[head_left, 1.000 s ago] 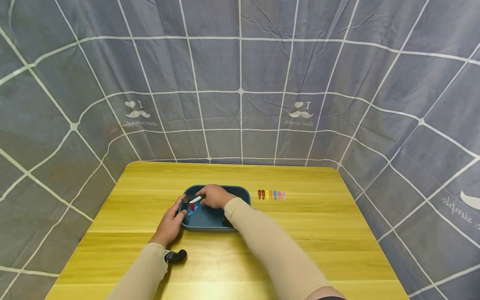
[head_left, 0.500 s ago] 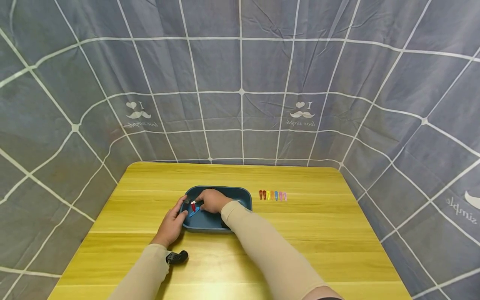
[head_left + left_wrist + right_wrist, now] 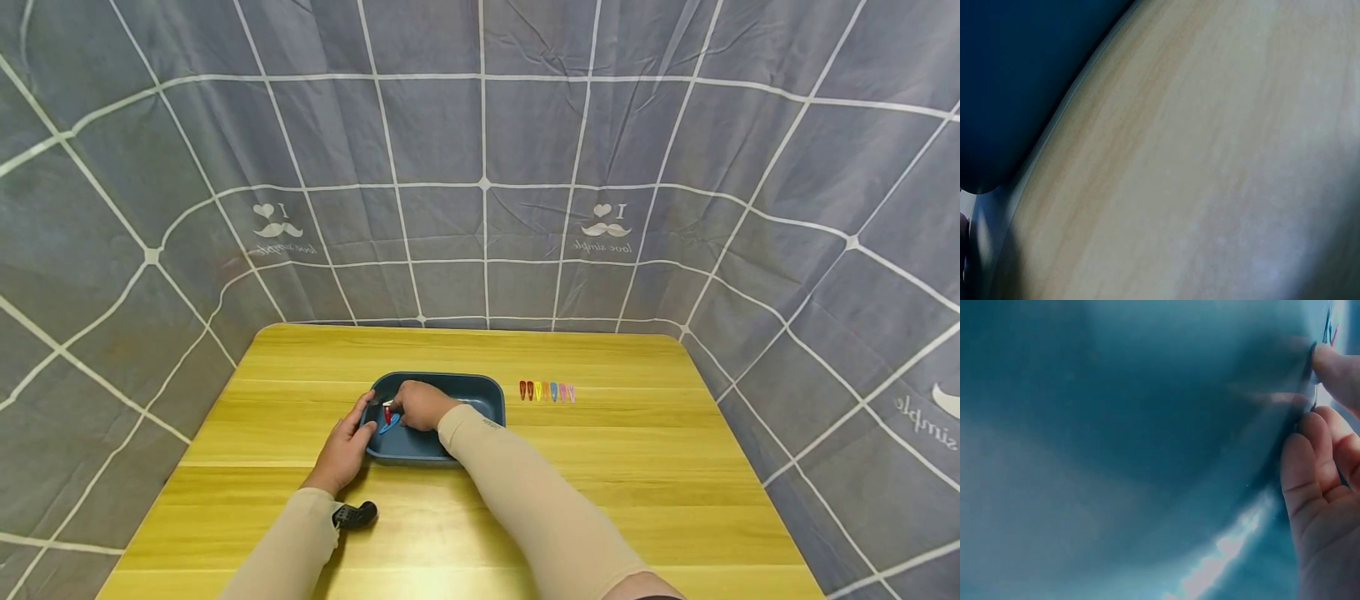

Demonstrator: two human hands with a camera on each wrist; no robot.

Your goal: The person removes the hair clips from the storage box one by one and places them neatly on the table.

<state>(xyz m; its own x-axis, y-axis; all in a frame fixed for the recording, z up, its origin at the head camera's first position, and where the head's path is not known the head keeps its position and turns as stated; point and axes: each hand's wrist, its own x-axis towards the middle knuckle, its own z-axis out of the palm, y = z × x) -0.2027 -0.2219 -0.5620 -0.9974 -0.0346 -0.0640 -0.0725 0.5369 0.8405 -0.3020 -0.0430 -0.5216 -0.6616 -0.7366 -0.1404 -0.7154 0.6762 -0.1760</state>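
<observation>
A dark blue tray (image 3: 465,458) stands on the table. My left hand (image 3: 339,454) rests against its left side, fingers fairly straight along the rim and thumb at the near corner. Inside the tray, my right hand (image 3: 422,406) reaches to the left end with bent fingers. Close by its fingertips are a red hair clip (image 3: 387,415), a blue hair clip (image 3: 388,425) and the small visible end of a white hair clip (image 3: 387,403). In the right wrist view, thumb (image 3: 1338,372) and fingers (image 3: 1300,465) face each other; whether they pinch a clip is unclear.
Right of the tray, several hair clips (image 3: 547,391) lie in a row: red, yellow, orange, blue, pink. The wooden table (image 3: 637,467) extends to a grey grid-patterned curtain (image 3: 480,225). A black wrist device (image 3: 355,515) sticks out from the left sleeve.
My right hand has moved slightly left and down inside the tray, covering most of the white hair clip that was visible before. The left hand stays at the tray's side.
</observation>
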